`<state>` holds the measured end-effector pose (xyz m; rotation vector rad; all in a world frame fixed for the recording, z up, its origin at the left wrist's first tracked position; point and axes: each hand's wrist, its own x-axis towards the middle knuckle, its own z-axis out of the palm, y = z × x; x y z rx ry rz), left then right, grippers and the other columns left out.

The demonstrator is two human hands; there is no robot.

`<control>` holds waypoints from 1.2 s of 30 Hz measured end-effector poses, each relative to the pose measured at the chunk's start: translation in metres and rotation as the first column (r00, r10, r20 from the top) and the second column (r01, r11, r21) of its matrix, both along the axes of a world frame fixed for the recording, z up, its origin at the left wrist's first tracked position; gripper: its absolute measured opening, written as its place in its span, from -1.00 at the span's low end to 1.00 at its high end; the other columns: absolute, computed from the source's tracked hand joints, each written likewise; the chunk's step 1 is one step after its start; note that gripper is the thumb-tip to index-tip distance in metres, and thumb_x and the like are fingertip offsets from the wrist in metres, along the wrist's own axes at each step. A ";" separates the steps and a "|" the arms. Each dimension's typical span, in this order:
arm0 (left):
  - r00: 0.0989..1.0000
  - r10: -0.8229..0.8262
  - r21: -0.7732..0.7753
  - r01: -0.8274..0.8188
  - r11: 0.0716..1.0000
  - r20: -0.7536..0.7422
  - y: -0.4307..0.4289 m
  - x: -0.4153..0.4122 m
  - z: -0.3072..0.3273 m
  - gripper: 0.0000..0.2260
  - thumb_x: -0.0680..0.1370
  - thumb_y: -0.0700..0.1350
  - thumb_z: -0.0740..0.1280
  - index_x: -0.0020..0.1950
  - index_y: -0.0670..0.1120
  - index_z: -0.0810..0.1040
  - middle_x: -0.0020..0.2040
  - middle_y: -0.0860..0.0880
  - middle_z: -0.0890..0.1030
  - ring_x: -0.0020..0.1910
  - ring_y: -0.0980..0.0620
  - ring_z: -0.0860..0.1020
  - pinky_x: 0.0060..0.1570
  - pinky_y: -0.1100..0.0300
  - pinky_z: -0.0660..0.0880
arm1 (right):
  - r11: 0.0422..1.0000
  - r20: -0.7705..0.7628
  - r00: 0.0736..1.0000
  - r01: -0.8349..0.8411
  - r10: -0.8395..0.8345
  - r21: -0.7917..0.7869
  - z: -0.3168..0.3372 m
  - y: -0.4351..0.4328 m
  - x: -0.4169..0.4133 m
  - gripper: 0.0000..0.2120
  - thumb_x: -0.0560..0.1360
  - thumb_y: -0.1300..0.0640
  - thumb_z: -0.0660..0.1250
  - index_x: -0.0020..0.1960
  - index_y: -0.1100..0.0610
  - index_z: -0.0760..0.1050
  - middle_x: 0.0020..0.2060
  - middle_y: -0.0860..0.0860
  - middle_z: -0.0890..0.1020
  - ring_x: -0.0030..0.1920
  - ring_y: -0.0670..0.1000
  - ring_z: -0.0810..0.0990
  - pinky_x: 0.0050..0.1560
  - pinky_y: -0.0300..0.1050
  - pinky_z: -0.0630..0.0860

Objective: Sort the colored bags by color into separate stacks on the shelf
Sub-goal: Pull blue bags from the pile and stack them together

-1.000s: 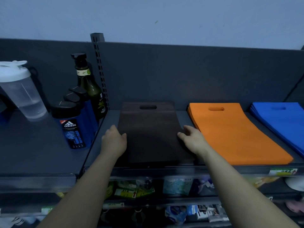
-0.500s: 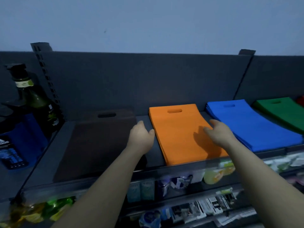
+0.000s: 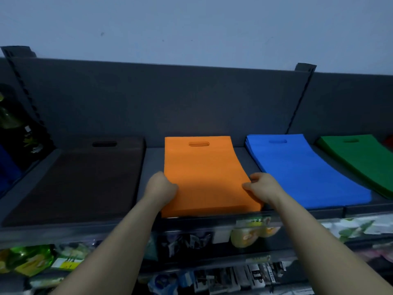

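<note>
Between left hand [image 3: 162, 186] and right hand [image 3: 261, 186]: orange stack [image 3: 203, 165], side edges gripped.

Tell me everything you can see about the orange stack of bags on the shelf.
The orange stack is several thin, flat bags, seemingly non-woven fabric, edges aligned, with an oval handle slot near the far end. It lies flat on the dark shelf between the brown stack and blue stack, touching neither. The left hand and right hand grip its side edges near the front.
</note>
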<state>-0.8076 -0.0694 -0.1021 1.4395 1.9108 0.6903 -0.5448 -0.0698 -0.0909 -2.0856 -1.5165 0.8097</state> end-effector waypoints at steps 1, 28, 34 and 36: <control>1.000 0.006 -0.007 -0.006 1.000 -0.016 -0.001 0.003 0.002 -0.92 0.53 -0.15 0.28 -0.01 -0.12 0.43 -0.13 -0.07 0.51 -0.25 -0.02 0.48 -0.40 0.18 0.39 | 1.000 -0.010 1.000 -0.011 0.011 0.004 0.000 0.000 0.003 -0.50 0.52 0.07 0.35 0.39 0.23 0.37 0.24 0.14 0.53 0.15 0.13 0.53 0.16 -0.01 0.48; 0.976 -0.212 0.156 0.203 0.967 0.048 0.076 0.217 0.040 -0.66 0.56 -0.09 0.28 0.21 -0.30 0.41 0.09 -0.22 0.54 0.03 -0.17 0.52 -0.16 0.11 0.40 | 0.978 0.287 0.945 0.105 -0.154 0.179 0.023 0.061 0.220 -0.48 0.54 0.02 0.27 0.45 0.19 0.32 0.37 0.12 0.45 0.28 0.15 0.48 0.19 -0.06 0.43; 0.969 -0.191 0.049 0.186 0.981 0.157 0.104 0.260 0.017 -0.66 0.56 -0.17 0.26 -0.35 -0.05 0.20 -0.34 0.00 0.35 -0.37 0.07 0.33 -0.33 0.17 0.27 | 0.993 0.269 0.957 0.085 -0.104 0.080 0.012 0.097 0.264 -0.45 0.57 0.03 0.24 0.49 0.22 0.24 0.44 0.13 0.36 0.38 0.15 0.40 0.33 -0.06 0.36; 0.965 -0.180 0.012 0.181 0.983 0.189 0.114 0.273 0.012 -0.66 0.56 -0.18 0.24 -0.35 -0.03 0.18 -0.29 -0.01 0.40 -0.33 0.06 0.37 -0.30 0.19 0.30 | 0.994 0.199 0.976 0.070 -0.086 0.087 0.010 0.114 0.276 -0.48 0.57 0.07 0.25 0.46 0.23 0.27 0.42 0.14 0.38 0.37 0.15 0.41 0.32 -0.07 0.36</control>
